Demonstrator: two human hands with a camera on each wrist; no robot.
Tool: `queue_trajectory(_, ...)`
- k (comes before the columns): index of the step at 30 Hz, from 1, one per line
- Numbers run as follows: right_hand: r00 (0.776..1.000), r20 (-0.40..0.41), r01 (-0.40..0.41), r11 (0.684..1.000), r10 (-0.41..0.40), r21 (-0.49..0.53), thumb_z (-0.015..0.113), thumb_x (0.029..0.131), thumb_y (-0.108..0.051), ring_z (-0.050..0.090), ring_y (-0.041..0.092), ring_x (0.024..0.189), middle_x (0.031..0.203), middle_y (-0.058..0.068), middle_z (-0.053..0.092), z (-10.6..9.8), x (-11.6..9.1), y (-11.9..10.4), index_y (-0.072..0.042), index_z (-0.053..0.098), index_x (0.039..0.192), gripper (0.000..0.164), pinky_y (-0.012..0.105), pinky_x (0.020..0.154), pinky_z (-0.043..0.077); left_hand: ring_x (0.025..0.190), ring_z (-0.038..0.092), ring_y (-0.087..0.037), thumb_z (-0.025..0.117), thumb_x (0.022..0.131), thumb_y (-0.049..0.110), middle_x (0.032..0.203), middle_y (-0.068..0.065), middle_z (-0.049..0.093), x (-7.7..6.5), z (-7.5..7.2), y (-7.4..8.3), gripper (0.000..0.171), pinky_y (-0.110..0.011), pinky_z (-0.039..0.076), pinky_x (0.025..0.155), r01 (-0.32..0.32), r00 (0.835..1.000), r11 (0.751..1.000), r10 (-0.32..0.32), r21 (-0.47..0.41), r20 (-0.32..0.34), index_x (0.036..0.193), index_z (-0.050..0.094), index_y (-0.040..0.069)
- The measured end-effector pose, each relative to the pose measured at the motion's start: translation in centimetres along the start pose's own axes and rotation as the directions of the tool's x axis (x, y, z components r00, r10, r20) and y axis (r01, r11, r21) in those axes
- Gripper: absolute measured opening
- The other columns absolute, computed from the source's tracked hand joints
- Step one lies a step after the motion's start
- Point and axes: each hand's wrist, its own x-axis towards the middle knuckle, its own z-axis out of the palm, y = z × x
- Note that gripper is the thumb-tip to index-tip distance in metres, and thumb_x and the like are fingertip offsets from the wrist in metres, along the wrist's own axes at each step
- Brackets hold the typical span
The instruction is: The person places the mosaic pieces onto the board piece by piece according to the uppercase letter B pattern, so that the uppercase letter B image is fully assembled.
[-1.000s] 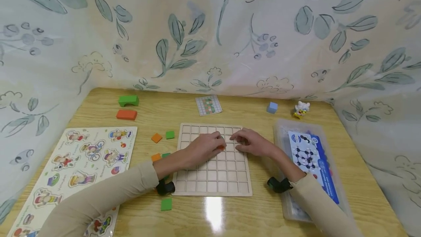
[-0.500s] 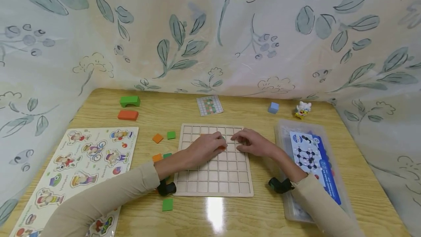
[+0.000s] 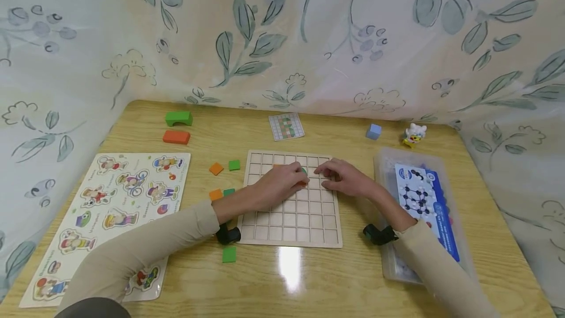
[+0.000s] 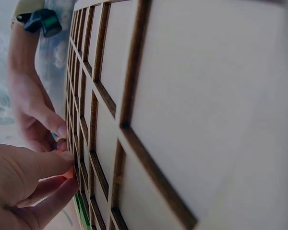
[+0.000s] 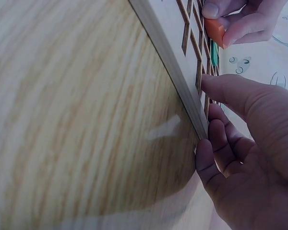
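My left hand (image 3: 280,184) is over the upper middle of a wooden grid board (image 3: 289,237), pinching an orange square tile (image 5: 214,31) between thumb and fingers. Just beyond those fingertips a green tile (image 3: 303,171) shows on the board. Another orange tile (image 3: 276,166) peeks out behind the left hand. At the board's right side my right hand (image 3: 346,178) rests with fingers loosely bent and a gap between thumb and forefinger. In the right wrist view its fingertips touch the board near the edge, and no tile is seen in that hand.
Left of the board lie loose green (image 3: 229,254) and orange tiles (image 3: 216,169). A picture puzzle board (image 3: 99,229) and a plastic box (image 3: 390,271) flank it. Toward the back are a pattern card (image 3: 287,126), green arch block (image 3: 178,118), red block (image 3: 176,137), blue cube (image 3: 373,132) and figurine (image 3: 414,135).
The head view has tilted down, so the whole table appears higher. Both hands keep nearly the same places on the board, and the left hand still pinches the orange tile.
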Motion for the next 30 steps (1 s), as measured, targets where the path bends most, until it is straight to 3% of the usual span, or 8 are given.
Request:
queue_trajectory(12, 1.0, -0.009, 0.023, 1.0, -0.023, 0.003, 0.066, 0.091, -0.007, 0.048, 0.016, 0.084, 0.095, 0.007, 0.057, 0.05, 0.02, -0.02, -0.006, 0.064, 0.119, 0.028, 0.028, 0.073, 0.042, 0.091, 0.064, -0.012, 0.062, 0.095, 0.016, 0.101, -0.003, 0.063, 0.14, -0.18, 0.36, 0.015, -0.024, 0.053, 0.079, 0.016, 1.0, 1.0, -0.017, 0.016, 0.025, 0.104, 0.074, 0.013)
queue_trajectory(30, 1.0, -0.006, 0.008, 1.0, -0.008, 0.004, 0.066, 0.091, -0.008, 0.048, 0.016, 0.084, 0.094, 0.006, 0.057, 0.02, 0.05, -0.07, -0.007, 0.063, 0.119, 0.029, 0.028, 0.073, 0.042, 0.095, 0.065, -0.014, 0.063, 0.094, 0.016, 0.102, -0.003, 0.065, 0.16, 0.01, 0.04, 0.014, -0.026, 0.054, 0.081, -0.013, 1.0, 0.999, 0.013, 0.037, 0.012, 0.103, 0.075, 0.014)
